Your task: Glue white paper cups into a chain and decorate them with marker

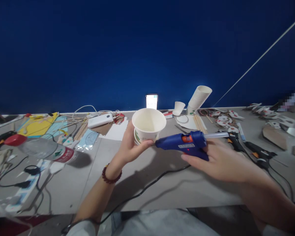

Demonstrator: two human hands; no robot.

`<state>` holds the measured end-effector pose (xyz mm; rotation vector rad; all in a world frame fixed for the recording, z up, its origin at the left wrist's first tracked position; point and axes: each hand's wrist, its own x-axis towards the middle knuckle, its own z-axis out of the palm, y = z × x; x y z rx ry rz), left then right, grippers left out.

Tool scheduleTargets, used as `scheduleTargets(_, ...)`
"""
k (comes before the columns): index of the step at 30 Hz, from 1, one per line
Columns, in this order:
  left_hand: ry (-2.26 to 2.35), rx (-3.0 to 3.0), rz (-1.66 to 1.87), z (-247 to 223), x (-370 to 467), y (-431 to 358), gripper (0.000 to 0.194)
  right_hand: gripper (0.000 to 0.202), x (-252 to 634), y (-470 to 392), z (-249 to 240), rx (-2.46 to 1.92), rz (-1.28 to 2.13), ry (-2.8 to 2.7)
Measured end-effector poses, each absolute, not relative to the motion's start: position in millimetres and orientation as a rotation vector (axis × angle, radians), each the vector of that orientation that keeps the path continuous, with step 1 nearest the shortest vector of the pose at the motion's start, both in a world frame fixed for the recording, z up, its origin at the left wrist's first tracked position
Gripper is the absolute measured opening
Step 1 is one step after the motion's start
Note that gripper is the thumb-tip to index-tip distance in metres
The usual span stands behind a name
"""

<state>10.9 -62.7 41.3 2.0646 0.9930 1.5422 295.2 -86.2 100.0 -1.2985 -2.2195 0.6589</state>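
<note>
Paper cup (149, 122), in the head view, is held above the bench (177, 196), mouth up. Our left hand (130, 144) has its fingers clamped around the side; a second rim may sit beneath, though our grip hides too much to be sure. Our right hand (220, 160) has its fingers closed on the blue glue gun (186, 144), nozzle by the cup's lower side and our left thumb; we cannot tell whether it touches. We judge the gluing to be early: the glue stick (217, 134) is loaded and the nozzle placed, but no finished join shows, so bonding seems left. A cup stack (199, 100) leans behind.
</note>
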Motion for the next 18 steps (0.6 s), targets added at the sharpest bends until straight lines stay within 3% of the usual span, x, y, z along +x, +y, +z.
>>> scheduleTargets(18, 0.976, 2.033, 1.553, 41.8, 12.5, -62.9, 0.069, 0.02, 291.2, -91.8, 103.7, -1.313, 0.672, -2.268)
